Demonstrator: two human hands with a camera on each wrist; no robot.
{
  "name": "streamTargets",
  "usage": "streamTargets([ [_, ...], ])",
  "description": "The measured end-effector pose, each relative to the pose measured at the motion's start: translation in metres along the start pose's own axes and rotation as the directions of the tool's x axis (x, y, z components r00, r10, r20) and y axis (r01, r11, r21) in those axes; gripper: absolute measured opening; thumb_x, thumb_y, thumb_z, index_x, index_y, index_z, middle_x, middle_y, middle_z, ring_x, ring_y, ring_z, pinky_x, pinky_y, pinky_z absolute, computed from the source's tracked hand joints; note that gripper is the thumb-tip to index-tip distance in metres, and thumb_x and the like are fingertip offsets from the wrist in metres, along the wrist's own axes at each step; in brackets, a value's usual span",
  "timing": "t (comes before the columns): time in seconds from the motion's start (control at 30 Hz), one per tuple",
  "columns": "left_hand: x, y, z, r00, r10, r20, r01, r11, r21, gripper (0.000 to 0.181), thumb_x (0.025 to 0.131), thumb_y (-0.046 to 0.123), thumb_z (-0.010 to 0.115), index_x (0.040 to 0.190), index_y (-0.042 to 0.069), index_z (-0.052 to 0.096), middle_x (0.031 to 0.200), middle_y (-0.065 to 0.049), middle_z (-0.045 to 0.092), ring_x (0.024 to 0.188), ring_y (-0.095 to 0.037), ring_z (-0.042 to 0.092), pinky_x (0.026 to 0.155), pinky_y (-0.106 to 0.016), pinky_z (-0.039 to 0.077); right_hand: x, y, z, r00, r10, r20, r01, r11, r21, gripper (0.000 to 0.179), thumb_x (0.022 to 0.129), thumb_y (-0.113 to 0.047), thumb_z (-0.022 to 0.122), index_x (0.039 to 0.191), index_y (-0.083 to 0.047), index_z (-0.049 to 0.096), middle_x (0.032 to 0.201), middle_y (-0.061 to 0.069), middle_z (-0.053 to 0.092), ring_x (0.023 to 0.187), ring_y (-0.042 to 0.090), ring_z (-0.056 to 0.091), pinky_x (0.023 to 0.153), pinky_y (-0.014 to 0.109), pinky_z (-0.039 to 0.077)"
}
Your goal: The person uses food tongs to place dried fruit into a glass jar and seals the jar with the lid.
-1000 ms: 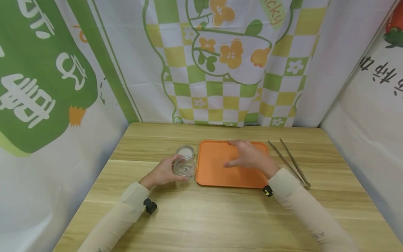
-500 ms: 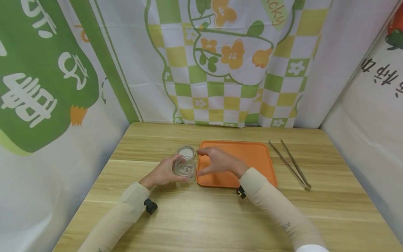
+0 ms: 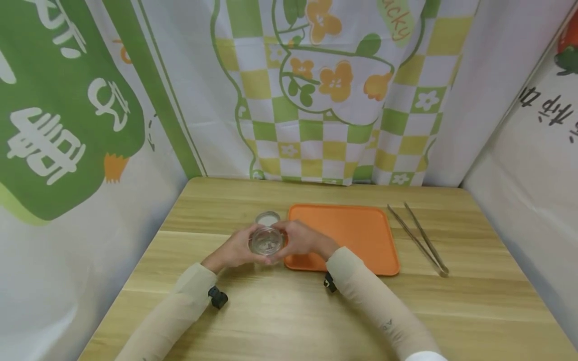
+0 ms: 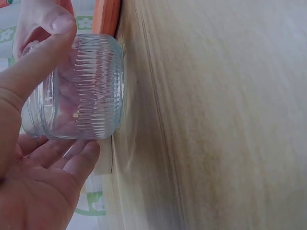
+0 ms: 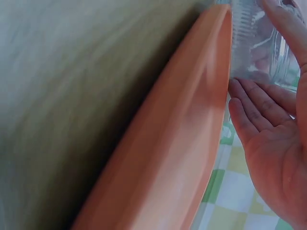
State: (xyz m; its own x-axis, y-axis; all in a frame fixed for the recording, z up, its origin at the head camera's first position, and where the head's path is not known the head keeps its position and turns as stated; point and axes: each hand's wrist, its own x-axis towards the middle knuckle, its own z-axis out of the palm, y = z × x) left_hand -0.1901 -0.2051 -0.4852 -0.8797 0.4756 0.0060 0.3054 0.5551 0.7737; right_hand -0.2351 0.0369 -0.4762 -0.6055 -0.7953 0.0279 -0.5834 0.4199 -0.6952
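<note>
A clear ribbed glass jar [image 3: 266,241] stands upright at the left edge of the orange tray [image 3: 347,235]. My left hand [image 3: 237,248] grips it from the left, with the thumb across its near side in the left wrist view. From the right, my right hand [image 3: 300,239] curves round the same glass jar [image 4: 96,86], thumb at the front and fingers behind. The two thumbs come together at the jar's near side. Just behind it lies a low round whitish piece with a rim [image 3: 268,218], partly hidden by the jar and hands.
Long metal tweezers [image 3: 420,240] lie spread on the wooden table [image 3: 280,316], right of the tray. The tray's raised edge [image 5: 192,96] runs close beneath my right hand. Printed cloth [image 3: 316,140] hangs at the table's back edge.
My right hand has moved left across the tray and come round the jar's right side. My left hand has kept its grip, and the jar has stayed in about the same place.
</note>
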Motion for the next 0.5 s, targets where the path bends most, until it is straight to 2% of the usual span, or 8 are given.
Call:
streamTargets([
  [0.1, -0.002, 0.0, 0.001, 1.0, 0.007, -0.007, -0.007, 1.0, -0.003, 0.092, 0.072, 0.026, 0.1, 0.147, 0.005, 0.051, 0.142, -0.019, 0.064, 0.132, -0.037, 0.062, 0.112, -0.055, 0.05, 0.003, -0.001, 0.005, 1.0, -0.008, -0.005, 0.008, 1.0, -0.014, 0.076, 0.075, -0.043, 0.096, 0.135, -0.006, 0.066, 0.122, 0.006, 0.075, 0.107, 0.017, 0.07, 0.092, 0.024, 0.055],
  [0.23, -0.004, 0.002, 0.001, 0.999, 0.03, -0.022, -0.03, 1.0, 0.002, 0.091, 0.073, 0.024, 0.099, 0.147, 0.002, 0.052, 0.14, -0.021, 0.065, 0.13, -0.038, 0.063, 0.111, -0.057, 0.05, 0.004, -0.002, 0.006, 1.0, 0.003, -0.013, -0.004, 0.999, -0.038, 0.073, 0.076, -0.037, 0.097, 0.134, -0.006, 0.066, 0.121, 0.005, 0.076, 0.106, 0.018, 0.071, 0.092, 0.025, 0.056],
  [0.33, -0.004, 0.003, 0.0, 0.999, 0.045, -0.016, -0.045, 0.999, 0.027, 0.091, 0.073, 0.026, 0.099, 0.147, 0.002, 0.052, 0.14, -0.02, 0.066, 0.13, -0.037, 0.063, 0.111, -0.056, 0.051, 0.004, 0.0, 0.006, 1.0, 0.008, -0.013, -0.008, 1.0, -0.029, 0.074, 0.076, -0.039, 0.097, 0.134, -0.007, 0.066, 0.121, 0.005, 0.076, 0.106, 0.016, 0.071, 0.092, 0.026, 0.056],
  [0.5, -0.01, 0.003, -0.01, 1.0, -0.003, 0.026, 0.002, 0.998, 0.06, 0.092, 0.079, 0.034, 0.095, 0.152, 0.003, 0.048, 0.148, -0.018, 0.061, 0.138, -0.038, 0.058, 0.116, -0.055, 0.047, 0.003, 0.0, 0.005, 0.999, 0.033, -0.012, -0.033, 0.999, -0.01, 0.075, 0.076, -0.044, 0.096, 0.135, -0.009, 0.065, 0.118, 0.003, 0.075, 0.099, 0.01, 0.068, 0.088, 0.025, 0.057],
])
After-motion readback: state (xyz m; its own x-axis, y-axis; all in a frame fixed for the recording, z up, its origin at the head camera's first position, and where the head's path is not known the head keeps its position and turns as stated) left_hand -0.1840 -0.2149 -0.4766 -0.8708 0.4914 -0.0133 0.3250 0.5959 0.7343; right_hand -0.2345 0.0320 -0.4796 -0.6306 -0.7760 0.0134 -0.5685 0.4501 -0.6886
